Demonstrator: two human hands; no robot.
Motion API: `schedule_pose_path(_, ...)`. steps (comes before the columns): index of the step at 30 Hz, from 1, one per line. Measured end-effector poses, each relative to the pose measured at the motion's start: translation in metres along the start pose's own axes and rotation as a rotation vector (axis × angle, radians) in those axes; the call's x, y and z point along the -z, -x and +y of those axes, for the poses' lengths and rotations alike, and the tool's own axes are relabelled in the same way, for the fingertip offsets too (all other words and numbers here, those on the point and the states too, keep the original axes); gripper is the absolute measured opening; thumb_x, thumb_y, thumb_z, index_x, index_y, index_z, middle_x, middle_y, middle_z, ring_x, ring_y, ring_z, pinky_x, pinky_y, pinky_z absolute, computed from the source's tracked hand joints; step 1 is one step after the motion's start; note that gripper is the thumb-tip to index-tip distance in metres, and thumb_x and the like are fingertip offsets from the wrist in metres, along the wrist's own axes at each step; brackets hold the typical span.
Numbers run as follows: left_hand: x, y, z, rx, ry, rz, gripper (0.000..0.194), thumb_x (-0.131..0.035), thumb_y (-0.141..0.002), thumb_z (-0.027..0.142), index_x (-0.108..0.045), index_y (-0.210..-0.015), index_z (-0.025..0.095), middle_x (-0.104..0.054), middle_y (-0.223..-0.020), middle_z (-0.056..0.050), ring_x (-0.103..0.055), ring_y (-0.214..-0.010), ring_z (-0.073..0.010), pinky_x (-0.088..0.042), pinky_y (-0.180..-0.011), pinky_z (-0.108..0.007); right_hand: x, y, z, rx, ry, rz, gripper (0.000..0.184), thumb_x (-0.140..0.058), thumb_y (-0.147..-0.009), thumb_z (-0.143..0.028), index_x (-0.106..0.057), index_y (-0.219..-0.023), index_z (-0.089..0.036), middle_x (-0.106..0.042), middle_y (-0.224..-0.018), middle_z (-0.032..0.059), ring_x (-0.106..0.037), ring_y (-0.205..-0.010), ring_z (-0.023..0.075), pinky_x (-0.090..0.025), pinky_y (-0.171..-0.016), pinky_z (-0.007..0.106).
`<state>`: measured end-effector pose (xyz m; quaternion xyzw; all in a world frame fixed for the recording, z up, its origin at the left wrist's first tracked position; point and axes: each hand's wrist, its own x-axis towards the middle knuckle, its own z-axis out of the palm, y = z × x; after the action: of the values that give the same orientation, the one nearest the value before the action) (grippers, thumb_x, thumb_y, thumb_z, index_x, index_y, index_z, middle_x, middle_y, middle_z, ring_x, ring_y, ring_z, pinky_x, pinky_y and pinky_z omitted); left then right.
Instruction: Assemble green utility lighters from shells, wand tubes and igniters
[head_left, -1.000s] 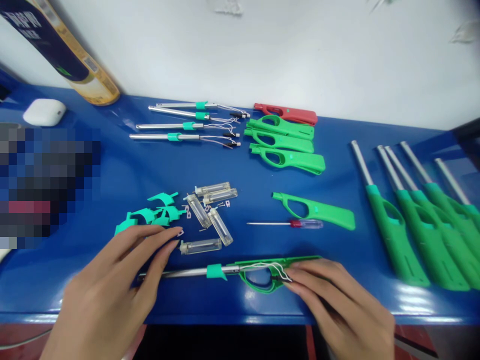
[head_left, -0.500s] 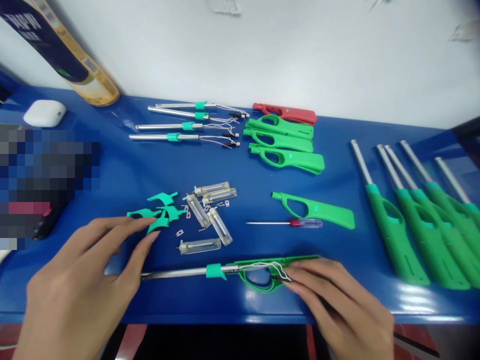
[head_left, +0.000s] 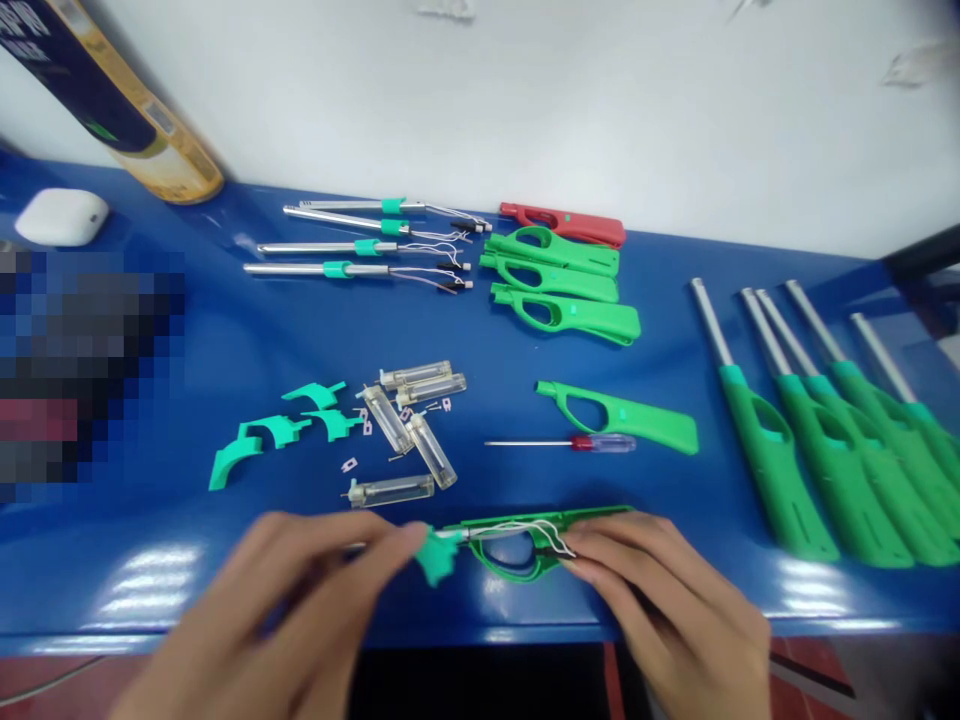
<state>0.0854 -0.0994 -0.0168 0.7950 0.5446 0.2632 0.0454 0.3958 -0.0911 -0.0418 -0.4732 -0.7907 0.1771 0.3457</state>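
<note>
My left hand (head_left: 322, 600) is closed, pinching a small teal trigger (head_left: 439, 560) between thumb and fingertips. It holds this over the metal tube of a gas lighter; the tube's teal collar is hidden behind it. The open green lighter handle half (head_left: 510, 574) lies at the table's front, with white wires (head_left: 525, 525) running along it. Over its right part, my right hand (head_left: 675, 590) is closed, fingertips pressed on the wire ends and a dark piece inside the handle. Other teal triggers (head_left: 274, 431) lie beyond my left hand, beside several clear fuel tanks (head_left: 391, 490).
A screwdriver (head_left: 600, 443) and a green handle shell (head_left: 645, 420) lie beyond the work. Metal tubes with wires (head_left: 322, 270) and handle shells (head_left: 577, 315) are at the back. Assembled green lighters (head_left: 787, 480) lie right. A can (head_left: 165, 150) and white case (head_left: 61, 217) stand left.
My left hand has moved right from the teal pile to the lighter, bringing a trigger with it. The pile is spread out differently. My right hand stays at the handle.
</note>
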Motion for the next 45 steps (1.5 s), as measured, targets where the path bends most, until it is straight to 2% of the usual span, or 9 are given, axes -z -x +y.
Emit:
schedule_pose_path(1,-0.006,-0.002,0.012,-0.11,0.017,-0.028,0.043,-0.048,-0.104,0.01,-0.072,-0.13,0.036,-0.075,-0.11,0.003,-0.069,-0.088,-0.0137,-0.055,-0.071,-0.024,0.0,0.0,0.0,-0.005,-0.008,-0.003,0.022,-0.068,-0.099,-0.004,-0.074,-0.115,-0.018,-0.076,-0.108,0.0057,-0.069,-0.102,0.0174,-0.058,-0.09,0.032)
schedule_pose_path(4,-0.024,-0.003,0.031,-0.152,-0.018,-0.167,0.048,-0.046,-0.102,0.006,-0.072,-0.13,0.033,-0.076,-0.114,0.002,-0.067,-0.092,-0.0157,-0.052,-0.061,-0.023,-0.001,0.0,0.0,-0.013,-0.03,-0.001,0.024,-0.069,-0.098,-0.003,-0.073,-0.115,-0.018,-0.076,-0.107,0.0053,-0.069,-0.102,0.018,-0.058,-0.088,0.033)
schedule_pose_path(8,-0.035,0.002,0.031,-0.17,-0.054,-0.229,0.053,-0.05,-0.097,0.002,-0.069,-0.138,0.03,-0.074,-0.122,-0.001,-0.063,-0.104,-0.0191,-0.054,-0.068,-0.025,-0.002,-0.002,-0.002,-0.024,-0.041,0.008,0.022,-0.068,-0.099,-0.003,-0.072,-0.113,-0.019,-0.076,-0.105,0.0042,-0.069,-0.1,0.017,-0.057,-0.088,0.033)
schedule_pose_path(14,-0.033,0.003,0.03,-0.166,-0.04,-0.242,0.05,-0.052,-0.099,0.005,-0.069,-0.138,0.032,-0.072,-0.125,0.001,-0.06,-0.111,-0.0205,-0.053,-0.074,-0.028,-0.003,-0.004,-0.003,-0.04,-0.048,0.008,0.019,-0.069,-0.1,-0.005,-0.072,-0.114,-0.019,-0.077,-0.104,0.0033,-0.069,-0.099,0.0156,-0.057,-0.088,0.031)
schedule_pose_path(22,-0.041,0.0,0.041,-0.135,-0.058,-0.188,0.055,-0.049,-0.095,-0.001,-0.071,-0.133,0.033,-0.074,-0.122,0.004,-0.059,-0.113,-0.0191,-0.047,-0.075,-0.028,-0.002,-0.002,0.0,-0.019,-0.051,-0.016,0.019,-0.069,-0.1,-0.006,-0.073,-0.115,-0.019,-0.077,-0.107,0.0043,-0.068,-0.101,0.0163,-0.057,-0.089,0.033)
schedule_pose_path(28,-0.051,-0.005,0.054,-0.055,-0.006,-0.073,0.045,-0.045,-0.106,0.004,-0.074,-0.126,0.032,-0.075,-0.115,0.003,-0.059,-0.108,-0.0161,-0.041,-0.074,-0.028,0.0,-0.004,-0.001,-0.013,-0.075,-0.015,0.015,-0.069,-0.101,-0.009,-0.076,-0.11,-0.018,-0.076,-0.106,0.0051,-0.068,-0.099,0.0163,-0.057,-0.086,0.032)
schedule_pose_path(35,-0.054,-0.007,0.053,-0.068,0.013,-0.094,0.046,-0.044,-0.108,0.005,-0.075,-0.128,0.034,-0.074,-0.12,0.003,-0.061,-0.102,-0.0139,-0.042,-0.076,-0.025,0.003,-0.008,-0.001,-0.064,-0.151,0.008,0.017,-0.071,-0.097,-0.005,-0.077,-0.102,-0.021,-0.076,-0.095,0.0021,-0.069,-0.091,0.0169,-0.057,-0.08,0.033)
schedule_pose_path(38,-0.054,-0.009,0.054,-0.055,0.025,-0.068,0.048,-0.043,-0.108,0.003,-0.076,-0.123,0.033,-0.075,-0.115,0.004,-0.061,-0.098,-0.0123,-0.042,-0.077,-0.024,0.003,-0.01,-0.002,-0.084,-0.171,0.019,0.016,-0.073,-0.096,-0.006,-0.076,-0.1,-0.021,-0.078,-0.091,-0.0003,-0.07,-0.086,0.0158,-0.057,-0.079,0.033)
schedule_pose_path(45,-0.053,-0.016,0.054,-0.075,0.049,-0.042,0.046,-0.051,-0.101,-0.003,-0.077,-0.118,0.031,-0.076,-0.105,0.005,-0.064,-0.09,-0.0102,-0.045,-0.075,-0.024,0.004,-0.015,-0.004,-0.125,-0.217,0.03,0.018,-0.072,-0.096,-0.005,-0.075,-0.097,-0.023,-0.08,-0.085,-0.0034,-0.074,-0.076,0.0155,-0.058,-0.077,0.035)
